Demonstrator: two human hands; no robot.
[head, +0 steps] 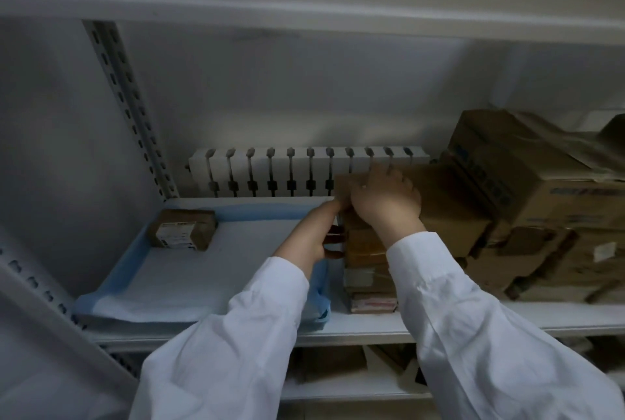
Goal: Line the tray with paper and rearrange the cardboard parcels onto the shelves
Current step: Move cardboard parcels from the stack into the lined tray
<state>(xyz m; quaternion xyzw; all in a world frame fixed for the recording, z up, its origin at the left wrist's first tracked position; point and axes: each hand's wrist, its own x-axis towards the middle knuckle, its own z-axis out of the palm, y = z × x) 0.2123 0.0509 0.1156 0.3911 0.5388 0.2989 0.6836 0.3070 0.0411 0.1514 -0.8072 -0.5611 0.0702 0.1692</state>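
Observation:
A blue tray [111, 279] lined with white paper [189, 271] lies on the left of the shelf. One small cardboard parcel [184, 228] with a white label sits in its far left corner. Right of the tray stands a stack of flat cardboard parcels [367, 271]. My left hand [313, 237] presses against the stack's left side, fingers curled on it. My right hand [385, 198] rests on top of the stack, gripping its upper parcel. Both sleeves are white.
Larger cardboard boxes [527, 189] are piled at the right of the shelf [372, 326]. A white radiator [270, 171] runs behind. A perforated metal upright [128, 105] stands at the left. More items lie on the lower shelf [338, 386].

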